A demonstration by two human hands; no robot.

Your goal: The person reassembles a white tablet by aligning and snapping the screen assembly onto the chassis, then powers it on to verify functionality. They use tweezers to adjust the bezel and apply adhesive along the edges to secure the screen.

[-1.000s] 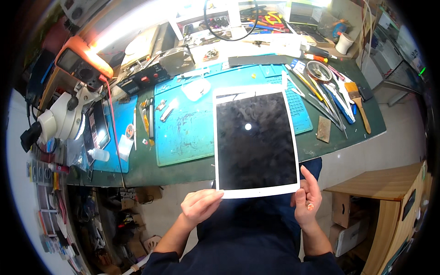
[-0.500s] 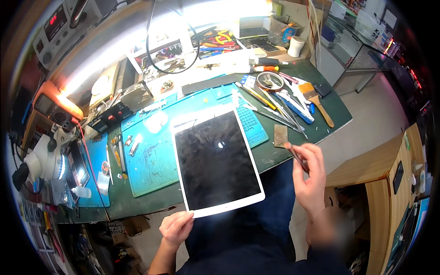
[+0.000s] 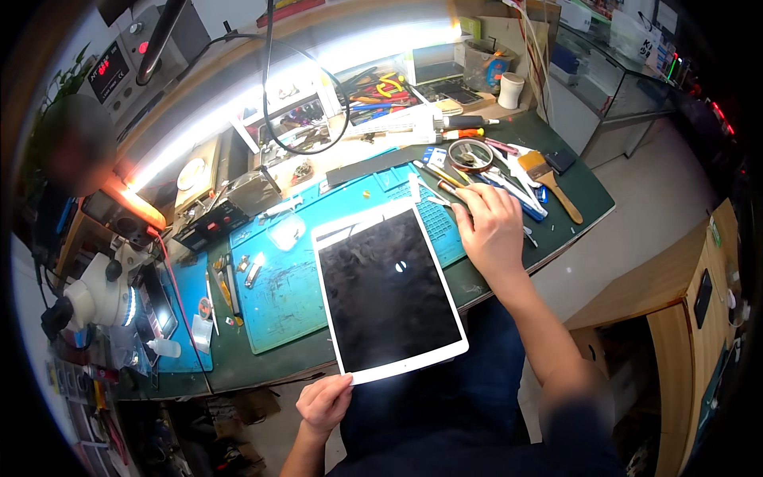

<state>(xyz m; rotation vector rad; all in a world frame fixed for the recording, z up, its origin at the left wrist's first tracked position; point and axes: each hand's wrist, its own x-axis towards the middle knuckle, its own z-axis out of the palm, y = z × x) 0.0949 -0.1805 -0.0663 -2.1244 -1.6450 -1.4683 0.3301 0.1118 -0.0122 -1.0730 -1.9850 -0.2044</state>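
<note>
My left hand point(image 3: 324, 401) grips the lower-left corner of a white tablet point(image 3: 388, 301) with a dark screen, which rests tilted from the teal mat point(image 3: 274, 310) over the desk's front edge. My right hand point(image 3: 490, 238) is at the tools right of the tablet, fingers curled at a slim tool point(image 3: 447, 186); what exactly they grip is partly hidden. Tweezers, pens and blades lie around it, with a round spool point(image 3: 470, 155) and a wooden-handled brush point(image 3: 563, 191) just beyond.
An orange multimeter point(image 3: 131, 211), a microscope point(image 3: 103, 294) and a small blue mat point(image 3: 179, 366) occupy the left side. A black cable loop point(image 3: 304, 147) hangs above the bench. A wooden cabinet point(image 3: 671, 318) stands at lower right, a glass case point(image 3: 604, 95) at back right.
My right hand left the tablet's corner, held a slim tool near the desk edge, then moved forward-left into the tools. My left hand still holds the tablet.
</note>
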